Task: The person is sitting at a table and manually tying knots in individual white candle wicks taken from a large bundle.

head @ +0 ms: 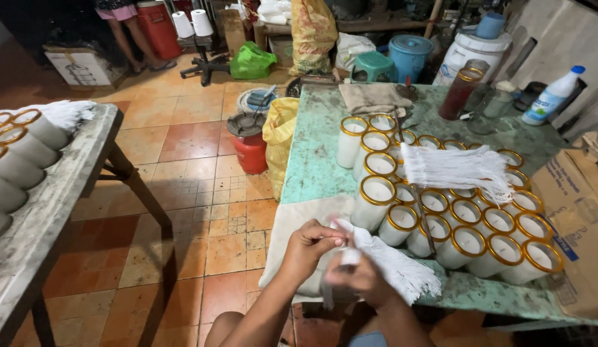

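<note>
On the far left tabletop (61, 193) lie white gold-rimmed candle jars (19, 164). Near the middle, the left hand (310, 243) pinches a bundle of white wicks (395, 266) between closed fingers, and just right of it the right hand (360, 276) has its grip wrapped shut around the same bundle, above the near edge of the green tabletop (315, 160). Farther right stand clustered candle jars (466, 225) with another wick bundle (456, 168) lying across them
</note>
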